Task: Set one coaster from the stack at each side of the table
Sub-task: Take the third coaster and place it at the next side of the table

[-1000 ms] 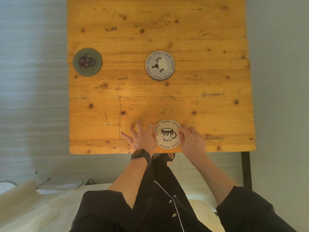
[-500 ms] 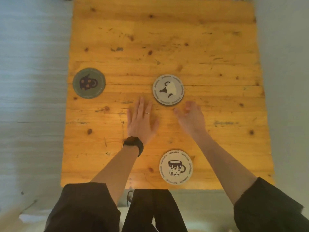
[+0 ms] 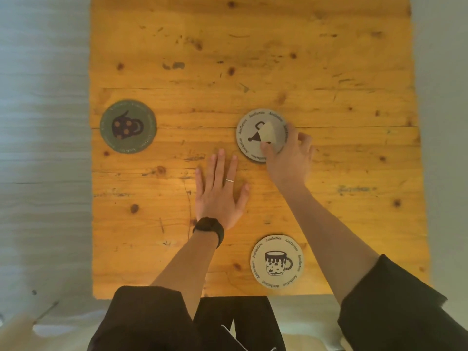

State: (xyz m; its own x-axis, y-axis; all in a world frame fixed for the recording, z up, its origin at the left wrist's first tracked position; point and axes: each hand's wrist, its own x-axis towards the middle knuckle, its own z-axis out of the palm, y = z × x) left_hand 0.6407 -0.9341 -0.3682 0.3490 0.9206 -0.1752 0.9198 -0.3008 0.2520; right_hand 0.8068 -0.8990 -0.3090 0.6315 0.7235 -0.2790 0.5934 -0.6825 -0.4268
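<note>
A stack of round coasters [image 3: 253,133] with a beige top one lies at the middle of the wooden table [image 3: 253,59]. My right hand [image 3: 291,153] grips the stack's right and near edge, thumb on top. Left of it, my left hand [image 3: 220,188] rests flat on the wood, fingers spread, holding nothing. A beige coaster with a mug drawing [image 3: 277,261] lies at the table's near edge. A dark green coaster [image 3: 128,126] lies at the left edge.
Grey floor runs along the table's left and right sides. My dark sleeves and clothing fill the bottom of the view. A pale object [image 3: 17,333] sits at the lower left corner.
Both hands left the mug coaster at the near edge and reached forward. My right hand now grips the central stack; my left hand has settled flat beside it.
</note>
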